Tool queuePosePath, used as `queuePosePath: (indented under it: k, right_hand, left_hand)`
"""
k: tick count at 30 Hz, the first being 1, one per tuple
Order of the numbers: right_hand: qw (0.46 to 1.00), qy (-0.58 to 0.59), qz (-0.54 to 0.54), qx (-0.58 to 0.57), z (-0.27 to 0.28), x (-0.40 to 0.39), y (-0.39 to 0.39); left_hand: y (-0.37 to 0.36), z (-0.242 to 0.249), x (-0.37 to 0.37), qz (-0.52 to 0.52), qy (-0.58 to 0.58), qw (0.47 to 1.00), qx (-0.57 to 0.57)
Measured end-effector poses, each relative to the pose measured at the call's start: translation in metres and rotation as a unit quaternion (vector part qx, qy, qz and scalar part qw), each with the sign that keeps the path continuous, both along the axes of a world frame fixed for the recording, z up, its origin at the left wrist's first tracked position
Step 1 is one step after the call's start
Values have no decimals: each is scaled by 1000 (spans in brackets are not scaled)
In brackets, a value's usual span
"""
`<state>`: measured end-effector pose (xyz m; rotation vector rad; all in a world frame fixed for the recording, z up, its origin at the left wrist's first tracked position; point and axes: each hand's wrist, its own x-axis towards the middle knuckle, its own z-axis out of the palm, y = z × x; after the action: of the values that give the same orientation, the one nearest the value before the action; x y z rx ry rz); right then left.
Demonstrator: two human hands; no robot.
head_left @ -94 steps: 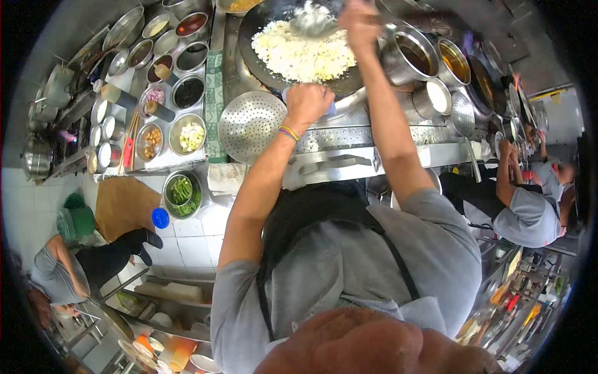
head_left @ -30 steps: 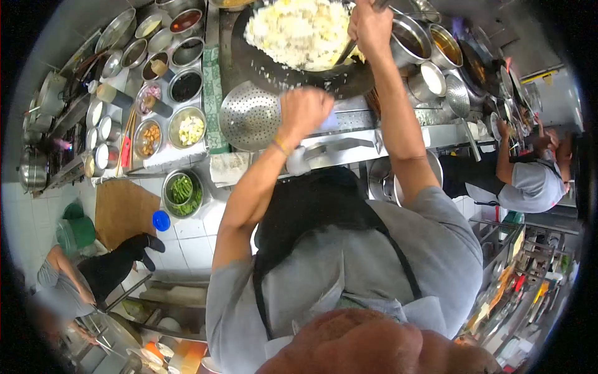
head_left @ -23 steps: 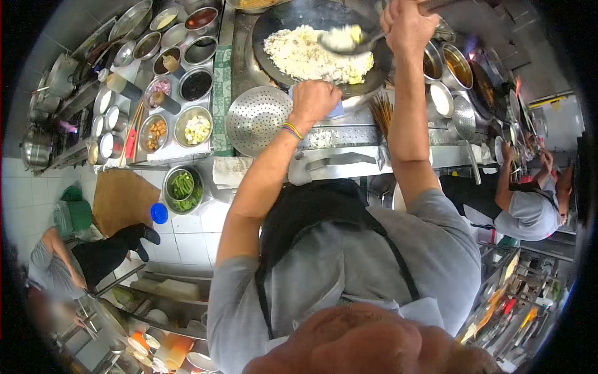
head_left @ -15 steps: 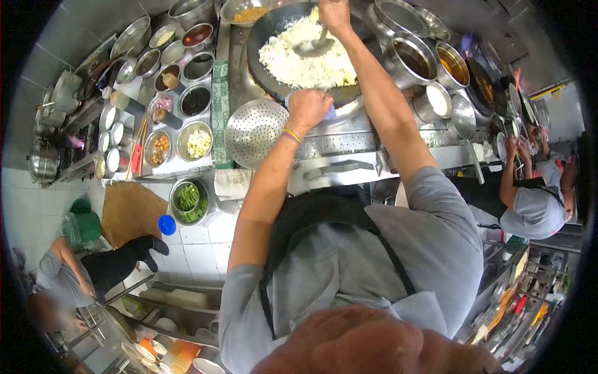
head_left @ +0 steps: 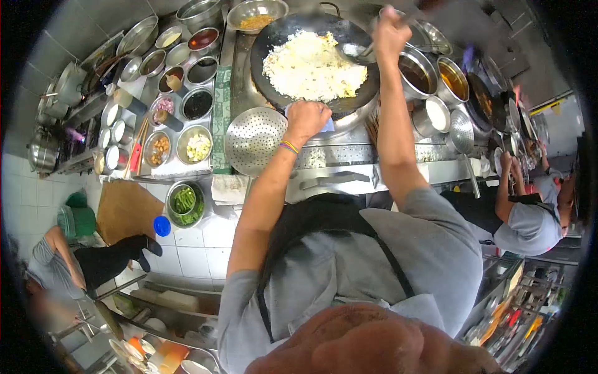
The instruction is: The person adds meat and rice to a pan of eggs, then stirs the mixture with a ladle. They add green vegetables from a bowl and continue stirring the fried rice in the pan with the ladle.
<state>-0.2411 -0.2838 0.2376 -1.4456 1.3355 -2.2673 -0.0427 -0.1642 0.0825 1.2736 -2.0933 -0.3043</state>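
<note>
A large dark wok [head_left: 266, 86] on the stove holds a heap of fried rice [head_left: 314, 68] with yellow egg bits. My left hand [head_left: 308, 122], a coloured band on its wrist, is closed on the wok's near rim with a pale bluish cloth [head_left: 328, 126] under it. Over by the wok's right side, my right hand [head_left: 391, 38] is wrapped round the handle of a metal ladle [head_left: 357, 53]. The ladle's bowl is at the right edge of the rice; whether it touches the wok cannot be made out.
A perforated strainer [head_left: 255, 140] lies left of my left wrist. Bowls of sauces and chopped ingredients, including a dark sauce bowl [head_left: 197, 103], fill the left counter. Pots of liquid [head_left: 453, 76] and a skimmer [head_left: 461, 131] are at right. Co-workers [head_left: 529, 218] stand on both sides.
My right hand has moved right with the ladle, from the middle of the rice to the wok's right side. The rice has changed shape. My left hand stays on the rim.
</note>
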Motion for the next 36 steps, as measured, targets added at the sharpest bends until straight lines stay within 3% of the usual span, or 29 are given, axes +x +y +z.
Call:
queuePosePath:
  k: [2,4,7,10,11,14,16,18,21,23,24,25,26,28,30,32,35,36]
  right_hand:
    - [981,-160,88,71,-54,-20,-14]
    - [917,-284,274,53,-57,-32,-15]
    - [898,-250,354,80,-20,-31,32]
    - [959,-212,135,133,-71,28,47]
    - [924,-249,279,81,-65,55,75]
    - [899,-165,383,135,-35,61,82]
    - [914,-140,335,182,14,70,112]
    - [931,-84,287,208,21,62,114]
    - [953,-97,238,160,2,78,110]
    - [981,-15,116,153,-30,79,96]
    - [969,-68,228,67,-48,72,90]
    - [961,-86,258,53,-43,70,103]
    - [952,-101,286,39,-38,65,124]
    - [964,-41,262,26,-12,46,162]
    - [979,-55,194,8,20,38,207]
    - [984,-23,168,-49,53,37,247]
    - [950,-19,265,-165,54,17,266]
    - [965,-3,217,-148,41,15,261]
  left_hand:
    - [-5,-2,-3,-7,-19,1000,10]
    - [-5,0,-9,-24,-32,999,20]
    - [-5,-3,-17,-18,-47,999,15]
    - [5,5,-20,-5,-43,998,37]
    - [12,10,-17,-9,-36,998,53]
    - [48,54,1,-15,-36,998,57]
    - [74,95,16,-47,-16,999,21]
    - [71,122,18,-75,-7,997,-22]
    - [46,109,15,-42,15,998,-51]
    - [62,48,16,-37,-8,999,-22]
    - [67,18,18,-35,-22,999,-13]
    - [78,-5,26,-54,-29,998,20]
    - [95,-20,33,-75,-34,995,52]
    - [131,-31,49,-79,-27,997,-2]
    - [138,4,57,-64,33,997,35]
    - [127,47,59,-56,85,994,-28]
    - [117,61,59,-67,85,994,-32]
    - [118,58,62,-74,88,993,-26]
